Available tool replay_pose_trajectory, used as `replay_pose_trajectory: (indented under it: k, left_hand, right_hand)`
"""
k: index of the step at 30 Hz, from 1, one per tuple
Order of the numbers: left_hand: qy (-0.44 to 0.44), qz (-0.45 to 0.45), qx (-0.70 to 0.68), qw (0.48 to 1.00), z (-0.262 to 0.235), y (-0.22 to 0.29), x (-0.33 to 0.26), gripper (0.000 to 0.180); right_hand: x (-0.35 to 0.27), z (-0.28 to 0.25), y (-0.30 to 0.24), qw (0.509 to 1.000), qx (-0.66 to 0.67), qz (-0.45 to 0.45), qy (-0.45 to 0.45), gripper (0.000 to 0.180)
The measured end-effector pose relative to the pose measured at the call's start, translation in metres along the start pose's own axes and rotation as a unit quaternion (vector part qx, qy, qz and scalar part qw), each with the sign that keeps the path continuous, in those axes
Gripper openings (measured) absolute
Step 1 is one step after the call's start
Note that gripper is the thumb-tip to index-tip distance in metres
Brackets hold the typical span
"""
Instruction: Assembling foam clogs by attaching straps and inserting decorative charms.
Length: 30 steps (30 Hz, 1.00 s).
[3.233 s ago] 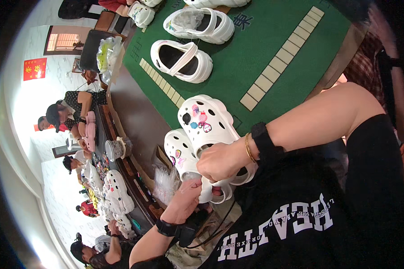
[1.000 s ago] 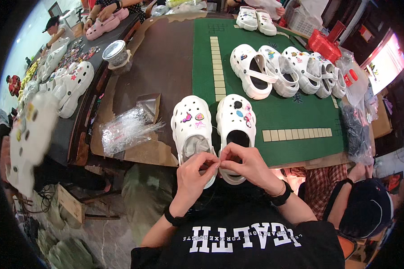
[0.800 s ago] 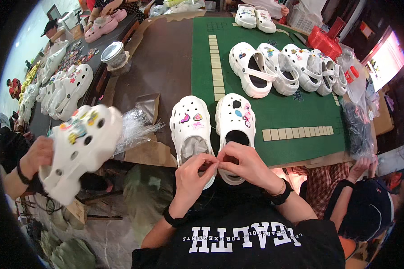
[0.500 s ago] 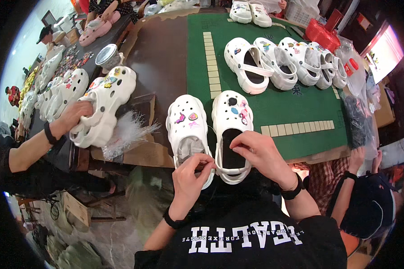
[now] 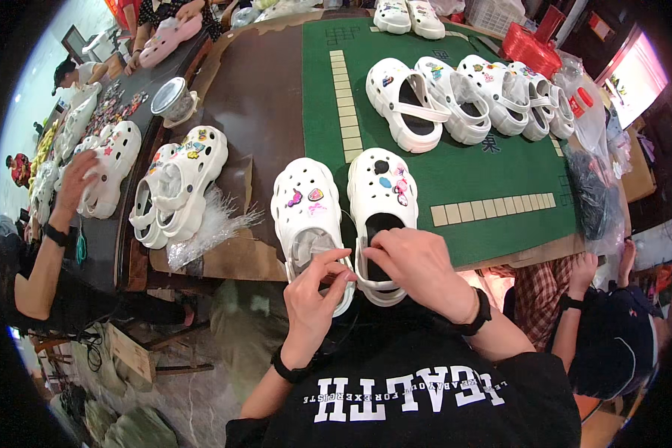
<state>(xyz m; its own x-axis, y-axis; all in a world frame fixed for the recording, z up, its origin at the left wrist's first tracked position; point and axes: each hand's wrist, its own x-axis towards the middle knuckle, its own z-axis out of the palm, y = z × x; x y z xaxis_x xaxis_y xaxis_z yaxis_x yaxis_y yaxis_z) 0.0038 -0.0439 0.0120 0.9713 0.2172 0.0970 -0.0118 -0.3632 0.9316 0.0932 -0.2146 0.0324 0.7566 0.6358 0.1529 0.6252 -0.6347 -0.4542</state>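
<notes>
Two white clogs with colourful charms stand side by side before me at the table's near edge. The left clog has crumpled clear plastic in its opening; the right clog shows a black insole. My left hand is at the left clog's inner heel side, thumb and fingertips pinched together. Over the right clog's opening, beside its heel strap, is my right hand with curled fingers. Whatever lies between the fingertips of either hand is too small or hidden to make out.
White clogs stand in a row on the green mat. Left of me are another clog pair, clear plastic strands and a lidded tub. A co-worker's hand reaches over the left table; another person sits at right.
My right hand has moved slightly left and down over the right clog's opening. The co-worker at left has put a clog down beside another and drawn the hand away to the left.
</notes>
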Motion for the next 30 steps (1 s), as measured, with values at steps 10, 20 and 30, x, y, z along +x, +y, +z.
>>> replay_pose_trajectory:
  k: [10, 20, 30]
  left_hand:
    - [-0.001, 0.0, -0.033, 0.999, 0.0, -0.006, -0.002, 0.014]
    - [-0.01, -0.016, -0.038, 0.999, 0.0, -0.005, 0.002, 0.009]
    - [0.013, 0.013, 0.017, 1.0, 0.0, -0.002, 0.003, 0.008]
  right_hand:
    - [0.005, 0.012, 0.001, 0.975, 0.212, 0.053, 0.04, 0.014]
    - [-0.009, 0.009, 0.004, 0.902, 0.417, 0.111, -0.016, 0.014]
    - [-0.012, 0.01, 0.0, 0.924, 0.377, 0.062, -0.021, 0.014]
